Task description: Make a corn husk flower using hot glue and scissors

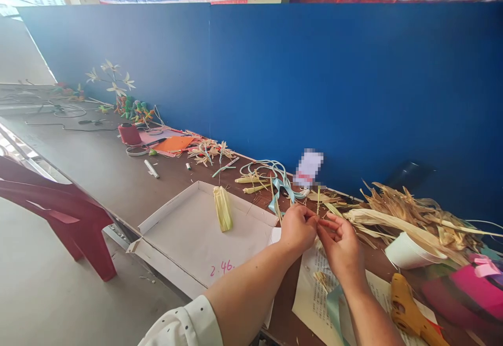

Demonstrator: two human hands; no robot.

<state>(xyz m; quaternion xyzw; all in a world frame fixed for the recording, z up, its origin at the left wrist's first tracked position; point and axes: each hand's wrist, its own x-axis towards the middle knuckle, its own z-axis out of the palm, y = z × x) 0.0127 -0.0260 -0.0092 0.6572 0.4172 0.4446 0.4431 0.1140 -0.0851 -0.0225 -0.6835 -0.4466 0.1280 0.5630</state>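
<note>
Blue panelling (353, 89) backs a long brown worktop (121, 170) strewn with husk scraps, where the left hand (296, 228) and right hand (343, 249) meet. Their fingers come together tip to tip, thumbs toward forefingers, the right's outer fingers loosely extended; I cannot tell whether either hand closes fully on anything. A thin yellowish stem (318, 199) rises upright in view just above the joined fingertips, its lower end hidden by them. Beneath the hands lies a printed sheet (306, 285), with a pale blue ribbon (335, 304) by the right wrist. Left of the hands, a shallow white box (184, 244), marked "2.46." in pink, holds one yellow-green husk piece (223, 209). To the right, dry tan husks (408, 207) heap behind and over a tilted white cup (408, 251); nearer sits a yellow glue gun (404, 301). Farther left along the worktop are orange paper (176, 143) and white flowers (117, 88), and a red chair (74, 215) stands alongside.
</note>
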